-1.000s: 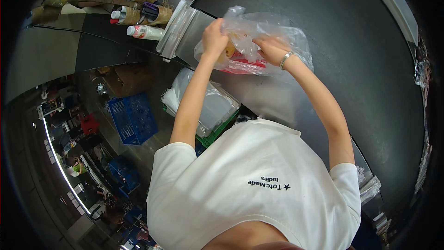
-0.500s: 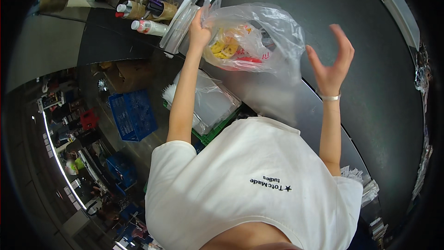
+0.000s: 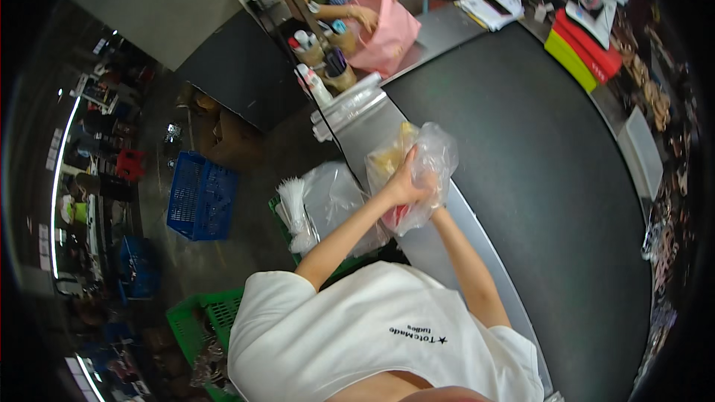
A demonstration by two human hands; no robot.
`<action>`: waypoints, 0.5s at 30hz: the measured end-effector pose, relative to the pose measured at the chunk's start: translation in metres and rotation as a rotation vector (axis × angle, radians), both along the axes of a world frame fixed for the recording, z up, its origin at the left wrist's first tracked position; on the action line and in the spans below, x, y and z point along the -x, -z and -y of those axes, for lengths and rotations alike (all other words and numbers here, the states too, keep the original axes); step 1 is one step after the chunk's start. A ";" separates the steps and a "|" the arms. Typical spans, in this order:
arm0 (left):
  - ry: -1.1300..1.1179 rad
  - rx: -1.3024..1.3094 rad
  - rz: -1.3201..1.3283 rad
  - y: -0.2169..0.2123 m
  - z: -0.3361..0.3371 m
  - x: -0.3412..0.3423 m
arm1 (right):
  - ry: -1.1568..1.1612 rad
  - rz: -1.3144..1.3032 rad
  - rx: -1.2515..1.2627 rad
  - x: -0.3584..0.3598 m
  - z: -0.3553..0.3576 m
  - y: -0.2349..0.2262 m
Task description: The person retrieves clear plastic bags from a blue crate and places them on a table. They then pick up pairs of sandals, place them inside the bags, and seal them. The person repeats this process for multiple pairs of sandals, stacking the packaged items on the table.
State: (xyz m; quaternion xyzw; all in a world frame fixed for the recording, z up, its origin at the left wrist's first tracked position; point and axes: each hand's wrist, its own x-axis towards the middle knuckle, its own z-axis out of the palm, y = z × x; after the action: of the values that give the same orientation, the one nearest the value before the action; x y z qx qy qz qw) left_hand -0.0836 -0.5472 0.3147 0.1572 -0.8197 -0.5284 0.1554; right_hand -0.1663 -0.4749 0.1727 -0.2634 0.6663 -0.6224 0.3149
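Observation:
A clear plastic bag (image 3: pixel 439 155) hangs bunched up over the metal ledge beside the dark belt. Yellow items (image 3: pixel 386 160) and something red (image 3: pixel 399 214) show through its film; their kind is not clear. My left hand (image 3: pixel 406 184) is closed on the bag's near side, thumb pointing away from me. On the other side my right hand (image 3: pixel 436 210) meets the bag; its fingers are mostly covered by crumpled film, so their grip cannot be made out.
The dark belt (image 3: pixel 544 201) runs along my right. Flat clear bags (image 3: pixel 331 197) and white ties (image 3: pixel 296 212) lie left of me over a green crate. Rolled film (image 3: pixel 350 108) lies by a bottle (image 3: pixel 314 85). Across, a person handles a pink bag (image 3: pixel 391 37).
The bag has gone from spread wide to gathered, and is nearer my body. My right hand has come in from the open air to the bag. The view has turned, showing the co-worker.

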 end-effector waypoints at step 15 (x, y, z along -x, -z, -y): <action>-0.362 -0.427 -0.308 -0.024 0.135 0.034 | 0.261 -0.046 -0.076 -0.020 -0.134 -0.096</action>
State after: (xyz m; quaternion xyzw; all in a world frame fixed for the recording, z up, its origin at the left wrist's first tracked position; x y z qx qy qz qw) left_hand -0.1178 -0.6826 0.3386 0.2477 -0.6157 -0.6700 0.3326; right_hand -0.1464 -0.3410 0.2687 -0.1769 0.7250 -0.6262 0.2255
